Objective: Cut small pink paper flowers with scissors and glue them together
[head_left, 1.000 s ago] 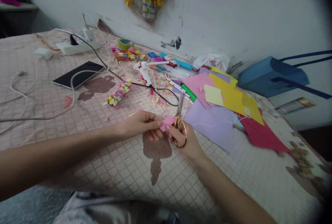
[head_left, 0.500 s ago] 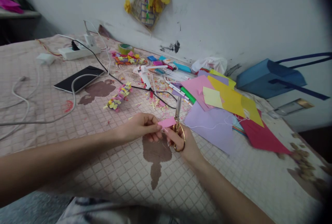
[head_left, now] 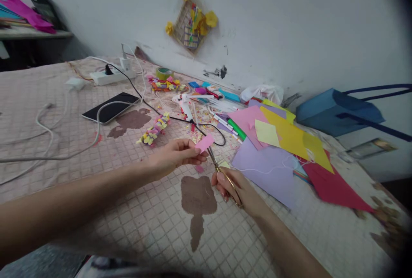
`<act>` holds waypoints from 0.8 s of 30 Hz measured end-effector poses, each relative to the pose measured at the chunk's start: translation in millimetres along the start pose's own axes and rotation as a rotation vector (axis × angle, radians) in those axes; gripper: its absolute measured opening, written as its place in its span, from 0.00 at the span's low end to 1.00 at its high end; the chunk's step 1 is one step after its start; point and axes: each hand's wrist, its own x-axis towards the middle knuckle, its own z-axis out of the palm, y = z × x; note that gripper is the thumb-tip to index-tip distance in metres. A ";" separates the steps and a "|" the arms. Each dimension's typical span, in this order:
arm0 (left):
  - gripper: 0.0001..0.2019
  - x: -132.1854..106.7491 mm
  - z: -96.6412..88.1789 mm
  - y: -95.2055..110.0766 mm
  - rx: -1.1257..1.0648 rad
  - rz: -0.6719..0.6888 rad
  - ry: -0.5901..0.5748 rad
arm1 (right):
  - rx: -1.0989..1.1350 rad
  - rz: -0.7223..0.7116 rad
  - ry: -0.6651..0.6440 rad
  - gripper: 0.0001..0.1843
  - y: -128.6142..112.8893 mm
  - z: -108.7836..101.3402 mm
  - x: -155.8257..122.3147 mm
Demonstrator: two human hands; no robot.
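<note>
While pinching a pink slip [head_left: 205, 143] between thumb and fingers of the left hand [head_left: 178, 156], gripping gold-handled scissors [head_left: 218, 168] in the right hand [head_left: 236, 183], fingers curled about the handles. Slip held up above the cloth [head_left: 138, 222], near mid-view; scissors pointed toward its lower edge. Contact between the two: cannot tell.

Nearest obstruction: black cable [head_left: 175, 119], looped just behind the slip. Beyond it, glue gun [head_left: 184, 106] among paper scraps [head_left: 191, 131]. Past the left wrist, flower strip [head_left: 155, 130] in yellow and pink; farther left, flat black device [head_left: 111, 107] with white cable [head_left: 97, 134] across it, and power strip [head_left: 112, 77] behind.

Just beside the right hand, lilac sheet [head_left: 260, 183] with white string [head_left: 264, 170] on it. Farther back, overlapping: pink sheet [head_left: 240, 119], yellow sheet [head_left: 289, 134], red sheet [head_left: 337, 185]. Green marker [head_left: 236, 128] alongside. Close to the wall [head_left: 273, 25]: tape roll [head_left: 164, 73], plastic bag [head_left: 262, 93], blue bag [head_left: 339, 113] with dark straps.

Underneath, pale cloth with diamond grid, worked with brown patches [head_left: 198, 194], one directly before the hands. On the pale wall, black smudges [head_left: 215, 72] and a hanging [head_left: 189, 29] edged with yellow flowers. Far left, shelf [head_left: 35, 34] bearing magenta paper [head_left: 27, 12].
</note>
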 end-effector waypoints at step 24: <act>0.06 2.6 -1.9 -1.6 -0.079 -0.066 0.096 | -0.220 -0.006 -0.038 0.20 1.5 -4.2 -4.0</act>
